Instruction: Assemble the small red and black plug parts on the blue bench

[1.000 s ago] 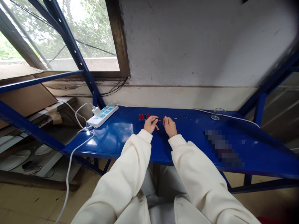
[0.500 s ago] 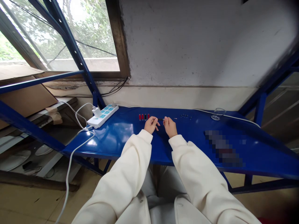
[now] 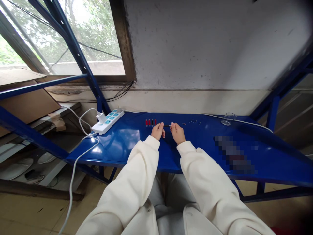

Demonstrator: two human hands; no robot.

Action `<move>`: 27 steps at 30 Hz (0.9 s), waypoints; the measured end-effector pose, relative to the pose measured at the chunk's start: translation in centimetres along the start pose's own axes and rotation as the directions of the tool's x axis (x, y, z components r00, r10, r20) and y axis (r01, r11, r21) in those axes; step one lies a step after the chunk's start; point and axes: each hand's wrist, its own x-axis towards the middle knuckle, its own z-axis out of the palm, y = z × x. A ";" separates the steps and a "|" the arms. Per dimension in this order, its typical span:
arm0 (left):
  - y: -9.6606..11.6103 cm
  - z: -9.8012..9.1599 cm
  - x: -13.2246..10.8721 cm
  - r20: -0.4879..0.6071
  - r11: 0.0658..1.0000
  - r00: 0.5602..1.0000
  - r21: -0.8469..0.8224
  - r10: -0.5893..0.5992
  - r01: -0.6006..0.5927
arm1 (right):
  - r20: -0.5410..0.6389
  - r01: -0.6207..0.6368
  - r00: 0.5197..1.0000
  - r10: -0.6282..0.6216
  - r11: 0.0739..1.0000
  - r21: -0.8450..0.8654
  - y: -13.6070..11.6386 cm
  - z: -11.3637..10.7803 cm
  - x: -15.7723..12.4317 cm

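A plain, worn workshop corner by a window — the trade itself cannot be told.

A blue metal workbench [image 3: 117, 151] stands against a scuffed, stained wall [image 3: 195, 49], with bolt-holed blue uprights [image 3: 73, 42] at its left, more like industrial racking than home furniture. Small red and black pieces [image 3: 150, 123] stand in a row on the bench, and a white power strip [image 3: 109, 122] sits at its left end. Loose black cables [image 3: 119, 95] run below the grimy window frame [image 3: 126, 49]; cardboard [image 3: 26, 102] and cluttered, rough shelving [image 3: 52, 171] fill the left side — above a bare, marked floor [image 3: 26, 215].
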 end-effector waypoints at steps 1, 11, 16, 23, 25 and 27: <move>0.0 0.0 0.0 -0.005 1.000 1.000 0.006 0.002 -0.002 | 0.000 0.000 1.000 0.000 1.000 0.004 0.0 0.0 0.0; -0.5 -0.2 0.4 -0.087 1.000 0.996 0.018 0.001 0.000 | 0.013 -0.004 1.000 0.003 0.999 0.035 0.1 0.1 -0.1; -0.6 -0.2 0.5 -0.149 1.000 0.989 -0.031 -0.005 0.001 | -0.003 -0.006 1.000 0.006 0.999 0.046 0.1 0.1 -0.1; -0.6 -0.2 0.7 -0.180 0.997 0.984 -0.070 0.002 -0.015 | -0.012 -0.016 1.000 0.017 0.998 0.060 0.0 -0.1 -0.1; -0.7 -0.2 0.7 -0.181 0.998 0.983 -0.063 0.011 -0.023 | -0.003 -0.028 1.000 0.029 0.996 0.080 0.0 0.0 -0.1; -0.7 -0.2 0.7 -0.180 0.998 0.983 -0.053 0.026 -0.036 | 0.014 -0.031 0.999 0.029 0.995 0.094 0.0 0.0 -0.1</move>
